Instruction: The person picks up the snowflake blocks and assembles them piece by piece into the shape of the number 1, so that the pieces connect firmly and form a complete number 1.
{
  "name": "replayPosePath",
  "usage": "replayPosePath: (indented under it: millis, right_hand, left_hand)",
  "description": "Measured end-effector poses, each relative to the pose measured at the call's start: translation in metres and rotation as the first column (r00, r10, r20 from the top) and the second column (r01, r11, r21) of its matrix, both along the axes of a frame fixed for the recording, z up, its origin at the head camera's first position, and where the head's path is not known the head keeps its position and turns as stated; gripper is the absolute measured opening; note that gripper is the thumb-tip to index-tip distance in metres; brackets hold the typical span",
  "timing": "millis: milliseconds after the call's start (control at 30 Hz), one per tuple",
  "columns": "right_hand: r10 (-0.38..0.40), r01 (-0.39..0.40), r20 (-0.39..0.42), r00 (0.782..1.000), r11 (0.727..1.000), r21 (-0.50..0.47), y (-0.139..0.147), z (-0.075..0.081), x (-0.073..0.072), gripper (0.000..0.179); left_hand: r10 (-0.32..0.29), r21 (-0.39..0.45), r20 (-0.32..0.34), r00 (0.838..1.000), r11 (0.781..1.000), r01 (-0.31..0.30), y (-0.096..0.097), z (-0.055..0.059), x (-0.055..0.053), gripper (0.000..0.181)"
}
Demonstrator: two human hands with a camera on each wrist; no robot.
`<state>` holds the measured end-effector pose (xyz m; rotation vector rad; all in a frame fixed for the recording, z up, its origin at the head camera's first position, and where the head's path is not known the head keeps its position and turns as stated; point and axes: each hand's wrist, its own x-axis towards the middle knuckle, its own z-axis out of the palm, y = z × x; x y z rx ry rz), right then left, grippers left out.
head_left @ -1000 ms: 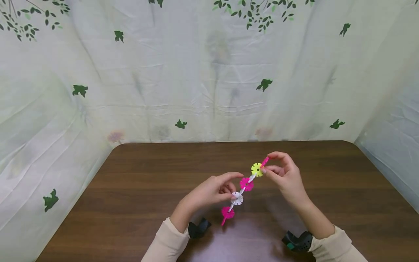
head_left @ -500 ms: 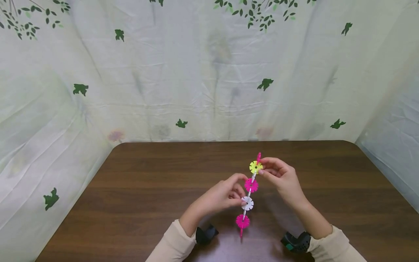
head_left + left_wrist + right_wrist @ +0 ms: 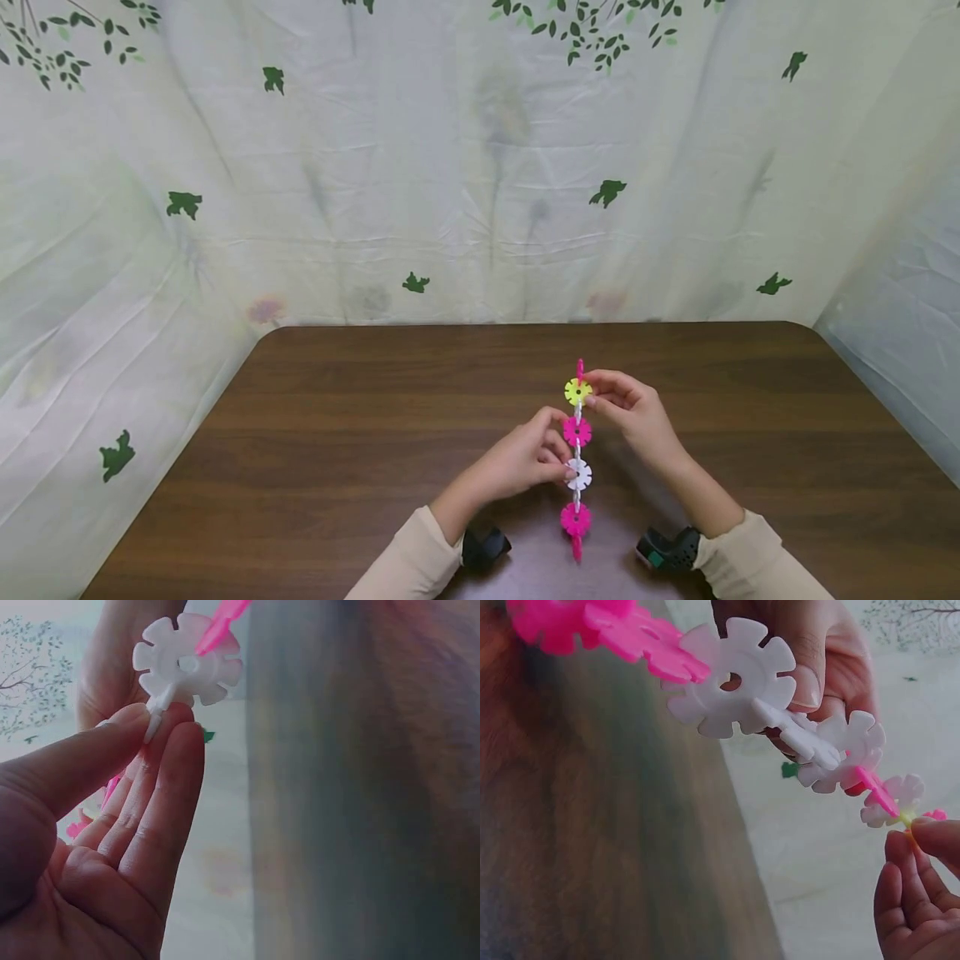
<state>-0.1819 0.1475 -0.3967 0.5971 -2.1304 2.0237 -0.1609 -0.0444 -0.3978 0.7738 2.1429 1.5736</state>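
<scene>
A chain of slotted snowflake discs, pink, white and yellow, stands in a nearly straight line above the table in the head view. My left hand [image 3: 528,458] pinches a white disc [image 3: 583,480] in its lower half between thumb and fingers, its index finger reaching up to the pink disc [image 3: 572,432]. Near the top my right hand [image 3: 630,417] pinches the yellow disc [image 3: 573,392] by its right edge. From the left wrist, a white disc [image 3: 161,664] shows face-on beyond the fingertips. Below the left hand hangs a pink disc [image 3: 576,510] with another pink one edge-on.
The brown wooden table [image 3: 375,400] lies beneath both hands. A pale curtain [image 3: 450,183] with leaf and bird prints hangs behind it and along the sides. Black wrist cameras sit on the left wrist [image 3: 486,548] and the right wrist [image 3: 667,550].
The chain has swung from a slant to nearly straight up and down in the view. My left hand has moved right and slightly down; my right hand has shifted left and slightly down.
</scene>
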Motion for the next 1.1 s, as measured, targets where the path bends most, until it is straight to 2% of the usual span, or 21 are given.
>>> replayPosePath:
  millis: [233, 367, 567, 800, 1100]
  right_hand:
    - [0.013, -0.012, 0.097, 0.995, 1.0, -0.009, 0.0, -0.016, -0.007, 0.029]
    - [0.015, -0.015, 0.14, 0.99, 1.0, -0.005, 0.0, -0.026, -0.011, 0.031]
    - [0.045, -0.051, 0.209, 0.977, 0.998, 0.024, 0.002, -0.039, -0.015, 0.031]
    - [0.058, -0.097, 0.273, 0.96, 0.986, 0.133, 0.004, -0.041, -0.016, 0.029]
    - [0.116, -0.172, 0.331, 0.936, 0.974, 0.145, 0.004, -0.04, -0.015, 0.03]
  left_hand:
    - [0.009, 0.033, 0.002, 1.0, 0.999, -0.009, 0.003, -0.015, -0.002, 0.056]
    - [0.005, 0.031, 0.005, 1.0, 1.0, -0.005, 0.003, -0.02, -0.002, 0.058]
    - [0.005, 0.02, 0.058, 0.998, 1.0, -0.006, 0.003, -0.025, -0.003, 0.057]
    - [0.017, 0.007, 0.116, 0.993, 1.0, -0.017, 0.004, -0.03, -0.002, 0.054]
    - [0.017, -0.001, 0.154, 0.988, 1.0, -0.017, 0.004, -0.033, -0.003, 0.051]
